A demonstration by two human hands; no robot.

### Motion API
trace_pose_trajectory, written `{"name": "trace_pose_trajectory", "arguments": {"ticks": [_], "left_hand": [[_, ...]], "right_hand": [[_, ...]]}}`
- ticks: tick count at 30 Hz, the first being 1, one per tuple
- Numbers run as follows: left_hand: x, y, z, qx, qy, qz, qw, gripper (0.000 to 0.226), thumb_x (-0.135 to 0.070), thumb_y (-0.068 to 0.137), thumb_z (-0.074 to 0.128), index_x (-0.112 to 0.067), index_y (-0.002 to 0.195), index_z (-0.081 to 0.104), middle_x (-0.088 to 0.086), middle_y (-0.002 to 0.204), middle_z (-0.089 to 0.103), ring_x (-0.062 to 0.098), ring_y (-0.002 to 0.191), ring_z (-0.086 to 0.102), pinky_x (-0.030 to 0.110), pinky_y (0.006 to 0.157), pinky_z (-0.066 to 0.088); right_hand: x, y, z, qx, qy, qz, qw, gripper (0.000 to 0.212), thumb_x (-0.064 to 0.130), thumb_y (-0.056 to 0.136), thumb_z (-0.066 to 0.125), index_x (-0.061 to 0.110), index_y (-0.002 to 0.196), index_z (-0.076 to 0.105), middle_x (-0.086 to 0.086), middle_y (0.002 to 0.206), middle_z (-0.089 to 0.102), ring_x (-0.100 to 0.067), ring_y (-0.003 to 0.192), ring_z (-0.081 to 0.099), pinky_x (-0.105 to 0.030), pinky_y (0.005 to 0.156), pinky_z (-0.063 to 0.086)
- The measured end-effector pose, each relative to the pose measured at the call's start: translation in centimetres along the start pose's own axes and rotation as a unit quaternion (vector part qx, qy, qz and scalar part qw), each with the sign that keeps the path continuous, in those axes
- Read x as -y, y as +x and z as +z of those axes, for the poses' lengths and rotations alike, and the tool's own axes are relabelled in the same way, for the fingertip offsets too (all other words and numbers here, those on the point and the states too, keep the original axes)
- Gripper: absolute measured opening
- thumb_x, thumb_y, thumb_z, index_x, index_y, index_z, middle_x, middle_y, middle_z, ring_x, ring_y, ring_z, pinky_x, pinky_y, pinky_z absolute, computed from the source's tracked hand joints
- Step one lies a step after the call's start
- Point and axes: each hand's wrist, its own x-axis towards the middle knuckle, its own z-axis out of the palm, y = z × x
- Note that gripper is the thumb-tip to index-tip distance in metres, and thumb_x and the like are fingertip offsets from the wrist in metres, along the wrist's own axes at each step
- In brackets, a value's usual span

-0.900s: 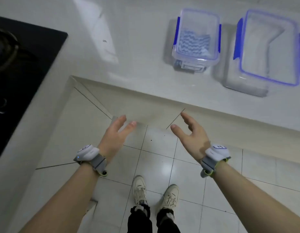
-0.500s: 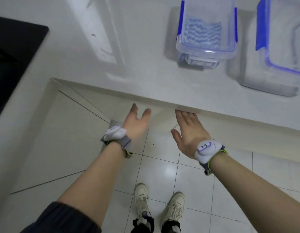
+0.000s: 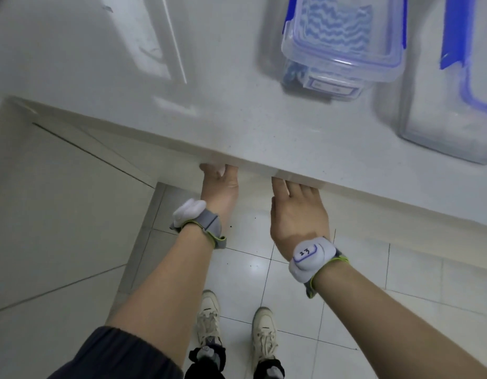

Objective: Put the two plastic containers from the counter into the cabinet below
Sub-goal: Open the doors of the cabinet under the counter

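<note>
I held both hands, left hand and right hand, under the counter edge; fingers hidden, grip indeterminate. Containers lay above, beyond my right hand.

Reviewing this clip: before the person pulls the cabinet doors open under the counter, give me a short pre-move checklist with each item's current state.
1. Both hands free: left hand and right hand carry nothing: ok.
2. Hands at the doors: both reach under the counter edge, fingers hidden beneath it: ok.
3. Grip on the door edges: cannot tell, the overhang covers the fingers.
4. Small container sits on the counter, set back from the edge: ok.
5. Large container on the counter, partly out of frame at right: ok.
6. Shoes on the floor under the arms, may be inside the doors' swing: cannot tell.
</note>
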Motion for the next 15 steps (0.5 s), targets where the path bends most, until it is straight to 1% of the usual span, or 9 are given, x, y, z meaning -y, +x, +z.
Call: {"name": "trace_pose_trajectory", "arguments": {"ticks": [1,3,5,7,8,10,11,13,15], "left_hand": [[0.3,-0.5,-0.1,-0.006,-0.005,0.000,1.000,0.086,-0.055,0.083,0.049,-0.002,0.146,0.023,0.019,0.148,0.043,0.034,0.133,0.044,0.042,0.107,0.035],[1.1,-1.7,-0.9,-0.021,0.008,-0.002,1.000,0.107,-0.079,0.068,0.042,-0.011,0.149,0.025,0.010,0.148,0.048,0.031,0.135,0.044,0.042,0.113,0.034],[2.5,-3.0,-2.1,-0.034,0.000,-0.003,0.999,0.108,-0.081,0.070,0.042,-0.012,0.151,0.024,0.008,0.149,0.047,0.029,0.137,0.043,0.043,0.114,0.032],[4.4,-4.3,-3.6,-0.039,-0.034,0.002,0.999,0.105,-0.079,0.072,0.047,-0.011,0.149,0.029,0.009,0.149,0.047,0.028,0.137,0.043,0.042,0.115,0.033],[5.0,-5.2,-4.3,-0.035,-0.057,0.006,0.998,0.103,-0.080,0.070,0.049,-0.012,0.147,0.035,0.007,0.147,0.050,0.026,0.136,0.045,0.040,0.114,0.034],[7.4,-7.1,-6.5,-0.044,-0.111,0.004,0.993,0.100,-0.083,0.063,0.056,-0.017,0.139,0.049,0.003,0.139,0.060,0.022,0.130,0.054,0.040,0.112,0.040],[8.7,-7.9,-7.7,-0.048,-0.134,-0.004,0.990,0.093,-0.080,0.062,0.061,-0.019,0.131,0.057,0.000,0.131,0.065,0.020,0.124,0.059,0.041,0.109,0.044],[9.8,-9.1,-8.9,-0.030,-0.150,-0.009,0.988,0.057,-0.064,0.067,0.067,-0.024,0.108,0.069,-0.008,0.108,0.074,0.016,0.109,0.067,0.042,0.103,0.049],[11.5,-11.2,-11.5,-0.035,-0.145,-0.010,0.989,0.028,-0.053,0.069,0.069,-0.036,0.092,0.073,-0.018,0.091,0.075,0.012,0.099,0.070,0.040,0.100,0.052]], "right_hand": [[0.3,-0.7,0.3,-0.012,0.015,0.001,1.000,0.059,0.007,0.079,0.061,0.001,0.137,0.054,-0.020,0.131,0.063,-0.042,0.121,0.056,-0.047,0.106,0.042],[0.8,-1.9,0.1,-0.022,0.036,-0.028,0.999,0.059,0.009,0.084,0.058,-0.001,0.141,0.050,-0.021,0.135,0.059,-0.042,0.122,0.054,-0.048,0.108,0.040],[1.6,-3.7,-0.5,-0.033,0.063,-0.045,0.996,0.052,0.012,0.086,0.060,0.003,0.137,0.056,-0.018,0.128,0.065,-0.040,0.109,0.062,-0.045,0.094,0.049],[2.8,-5.2,-1.9,0.000,0.100,-0.030,0.995,0.041,0.018,0.088,0.065,0.015,0.129,0.066,-0.008,0.118,0.072,-0.035,0.092,0.069,-0.038,0.076,0.054],[3.2,-5.9,-2.5,0.036,0.120,-0.010,0.992,0.036,0.022,0.088,0.067,0.022,0.124,0.069,-0.003,0.112,0.075,-0.032,0.087,0.071,-0.036,0.072,0.055],[4.8,-7.3,-3.2,0.136,0.177,0.030,0.974,0.028,0.032,0.087,0.069,0.035,0.115,0.073,0.007,0.099,0.078,-0.024,0.084,0.072,-0.034,0.076,0.057],[5.6,-7.7,-3.3,0.174,0.218,0.054,0.959,0.026,0.035,0.084,0.072,0.037,0.110,0.075,0.012,0.092,0.078,-0.017,0.083,0.073,-0.033,0.079,0.058],[6.2,-8.0,-3.2,0.229,0.342,0.116,0.904,0.024,0.028,0.081,0.079,0.030,0.104,0.078,0.015,0.085,0.078,-0.001,0.076,0.073,-0.022,0.072,0.058],[8.2,-9.5,-2.6,0.307,0.421,0.120,0.845,0.024,0.018,0.080,0.081,0.019,0.105,0.080,0.008,0.085,0.080,0.000,0.071,0.073,-0.015,0.062,0.054]]}}
